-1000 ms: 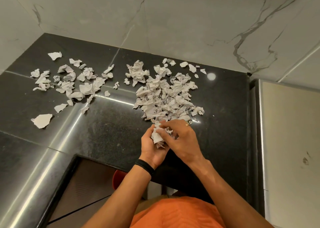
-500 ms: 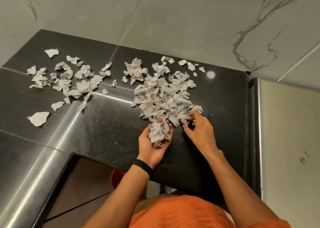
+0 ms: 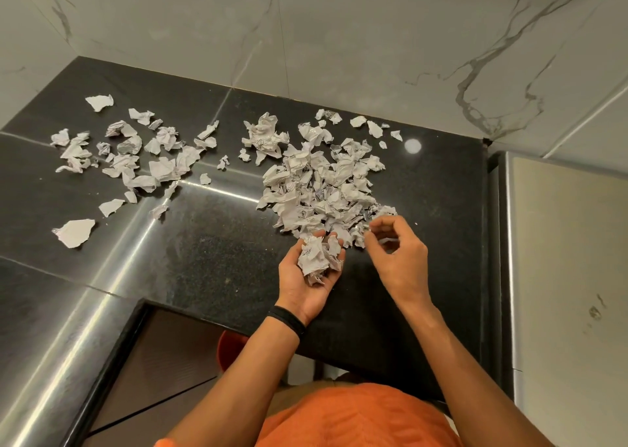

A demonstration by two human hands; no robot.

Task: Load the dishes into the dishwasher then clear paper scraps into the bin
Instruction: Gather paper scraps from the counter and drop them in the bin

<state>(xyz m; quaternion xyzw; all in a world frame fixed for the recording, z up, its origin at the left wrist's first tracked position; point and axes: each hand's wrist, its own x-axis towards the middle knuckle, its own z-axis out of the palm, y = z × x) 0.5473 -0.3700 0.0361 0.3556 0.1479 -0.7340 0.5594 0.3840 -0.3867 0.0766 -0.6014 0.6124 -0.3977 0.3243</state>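
Observation:
A big heap of crumpled white paper scraps lies on the black stone counter. A looser scatter of scraps spreads over the counter's left part. My left hand is palm up at the heap's near edge and cups a wad of scraps, fingers curled round it. My right hand hovers just right of it with curled fingers that pinch small scraps at the heap's near right corner.
A red bin shows partly below the counter's front edge, under my left forearm. A marble wall backs the counter. A steel-sided appliance stands at the right. The floor lies in the counter's inner corner.
My right hand left the wad in my left palm, reached to the heap's near right corner, and now lifts slightly with scraps pinched. My left hand stayed cupped with its wad.

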